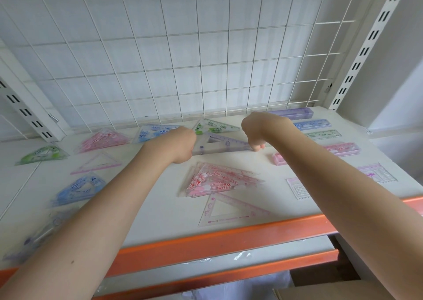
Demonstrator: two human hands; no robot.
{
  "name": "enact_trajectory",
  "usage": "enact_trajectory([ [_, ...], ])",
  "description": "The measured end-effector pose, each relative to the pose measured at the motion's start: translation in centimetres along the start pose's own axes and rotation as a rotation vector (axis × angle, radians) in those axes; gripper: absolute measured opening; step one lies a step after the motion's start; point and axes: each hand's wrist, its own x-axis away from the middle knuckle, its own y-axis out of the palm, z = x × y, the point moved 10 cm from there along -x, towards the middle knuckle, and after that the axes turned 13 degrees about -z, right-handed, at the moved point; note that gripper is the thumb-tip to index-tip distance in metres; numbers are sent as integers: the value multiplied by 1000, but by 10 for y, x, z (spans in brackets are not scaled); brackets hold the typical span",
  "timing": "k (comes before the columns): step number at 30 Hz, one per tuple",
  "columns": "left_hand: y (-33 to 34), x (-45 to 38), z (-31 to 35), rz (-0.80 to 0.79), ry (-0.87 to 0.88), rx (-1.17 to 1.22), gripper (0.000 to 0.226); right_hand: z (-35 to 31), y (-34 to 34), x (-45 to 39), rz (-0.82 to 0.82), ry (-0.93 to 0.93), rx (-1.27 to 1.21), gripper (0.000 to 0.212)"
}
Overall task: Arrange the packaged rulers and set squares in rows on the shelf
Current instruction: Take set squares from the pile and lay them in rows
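Both hands hold one purple set square [220, 144] flat on the shelf [160, 208]: the left hand [180, 145] curls over its left corner, the right hand [256, 131] pinches its right tip. Pink set squares [219, 181] lie just nearer than the hands.

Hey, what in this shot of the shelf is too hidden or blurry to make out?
Head view:
- Left hand fingers: hidden behind its own knuckles on the purple set square.
- Blurred purple packet at the shelf's front left: contents unreadable.
- Pink ruler case: partly covered by the right forearm.
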Motion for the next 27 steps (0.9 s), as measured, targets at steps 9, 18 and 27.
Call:
enact_trajectory([
  [9, -7, 10, -9, -6, -25, 114, 18, 9, -10, 9, -14, 42, -50, 28],
  [18, -9, 29, -13, -12, -44, 176, 27, -63, -33, 5, 133, -281, -87, 42],
  [27, -5, 41, -33, 48, -57, 236, 23, -67, -29, -8, 149, -265, -75, 33],
])
